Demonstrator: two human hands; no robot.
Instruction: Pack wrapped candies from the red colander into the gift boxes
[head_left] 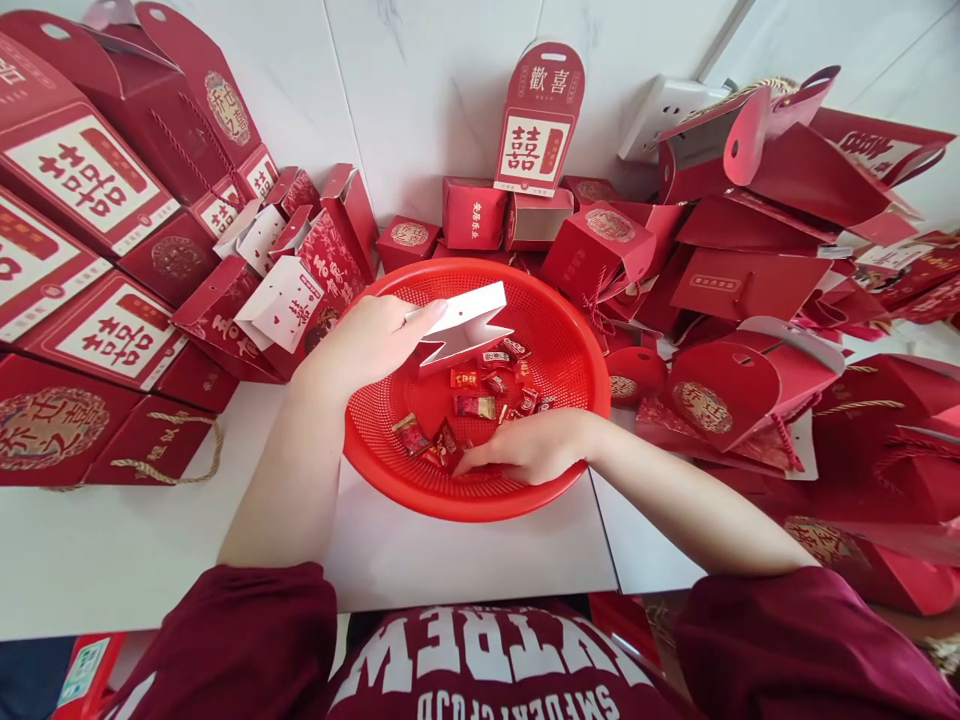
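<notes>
Holding a small open box (461,330) over the far-left part of the red basket (570,330), the left hand (367,345) has its grip clamped on the box's near end, white inner flaps spread upward and outward. Right hand (536,447) is down inside the basket at the near rim, fingers curled onto wrapped candies (472,405); cannot tell if the grip is fully together on one or just touching, fingertips partly hidden among the wrappers. Candies lie loose on the basket floor, only a thin scatter, most between the two hands. Basket sits on the white table (150,540), close to the front edge.

Progress judgement: box looks unfilled, nothing visible inside from this angle, so filling of this one seems just begun. Left side has big red gift boxes (82,180) stacked, plus small boxes with flaps open (281,300) leaning beside the basket; cannot tell if those are filled. Behind the basket, small closed cubes (474,212) and a tall upright box (538,120) stand at the wall. Right side holds a heap of red handle bags (750,280), many flat or tipped over. Lots of packaging still open, few candies left in the basket.
</notes>
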